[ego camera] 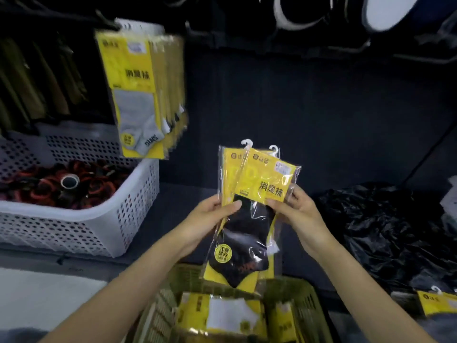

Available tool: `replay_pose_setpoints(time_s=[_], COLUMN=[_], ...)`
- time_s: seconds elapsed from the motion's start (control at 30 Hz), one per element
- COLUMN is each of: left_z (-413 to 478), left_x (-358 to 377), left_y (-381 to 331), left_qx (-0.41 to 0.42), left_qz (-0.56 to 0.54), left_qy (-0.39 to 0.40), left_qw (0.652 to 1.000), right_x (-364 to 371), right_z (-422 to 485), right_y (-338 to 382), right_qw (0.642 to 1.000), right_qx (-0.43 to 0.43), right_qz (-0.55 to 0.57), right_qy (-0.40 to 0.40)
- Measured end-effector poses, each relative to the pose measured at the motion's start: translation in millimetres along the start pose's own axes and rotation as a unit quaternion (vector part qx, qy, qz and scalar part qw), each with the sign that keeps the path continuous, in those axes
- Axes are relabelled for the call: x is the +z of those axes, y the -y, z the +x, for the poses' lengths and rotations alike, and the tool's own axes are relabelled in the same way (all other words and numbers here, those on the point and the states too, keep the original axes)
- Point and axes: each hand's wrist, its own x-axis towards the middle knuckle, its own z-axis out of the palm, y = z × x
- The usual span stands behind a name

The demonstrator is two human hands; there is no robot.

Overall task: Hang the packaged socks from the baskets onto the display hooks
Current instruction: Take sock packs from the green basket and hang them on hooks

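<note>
Progress: partway, by my read. Below both hands, the olive basket (pixel 306 313) holds several sock packs (pixel 232 315), so plenty is left to hang. One loose pack (pixel 435 303) lies down-right of the right hand.

Left hand (pixel 210 216): thumb on the front, fingers behind, pinching the left edge of the rear black-sock pack (pixel 227 174).

Right hand (pixel 296 211): same pinch on the front black-sock pack (pixel 269 179), thumb on the yellow card. The two packs overlap, fanned apart at the top, with white hanger tabs (pixel 247 143) pointing up and free. Neither is on a hook yet.

Black plastic bag (pixel 383 231) sits right of the right hand, white perforated basket (pixel 138 201) left of the left hand.

Farther, up-left of the left hand: a bunch of hung packs (pixel 138 95), done. The hook itself is too dark to make out.
</note>
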Motion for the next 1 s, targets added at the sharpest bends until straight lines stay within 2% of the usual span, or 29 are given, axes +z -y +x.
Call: replay_pose_setpoints(time_s=[0.1,0.2,0.3,0.4,0.53,0.77,0.87,1.0], left_z=[-5,-13,-23,-37,-58,-89,-98,-101], left_x=[-36,-71,-106,-139,-179,-231,-248,-254], left_y=[-46,-72,-87,-98,-111,-122,-122,-121], left_qx=[0.079,0.133,0.167,0.187,0.222,0.292,0.315,0.323], left_qz=[0.026,0.025,0.038,0.035,0.020,0.029,0.030,0.045], left_qy=[-0.066,-0.137,-0.196,-0.209,-0.267,-0.447,-0.480,-0.498], left_qw=[0.994,0.981,0.965,0.959,0.937,0.845,0.818,0.804], right_x=[39,80,118,149,183,218,232,247], right_z=[23,43,59,70,82,112,123,140], right_y=[38,65,82,89,98,132,136,127], right_qw=[0.994,0.988,0.984,0.982,0.982,0.975,0.976,0.981], right_qx=[-0.106,-0.150,-0.164,-0.162,-0.141,-0.200,-0.205,-0.186], right_qz=[0.002,0.036,0.067,0.089,0.113,0.058,0.017,0.004], right_qy=[-0.032,-0.027,0.003,0.031,0.063,0.076,0.073,0.057])
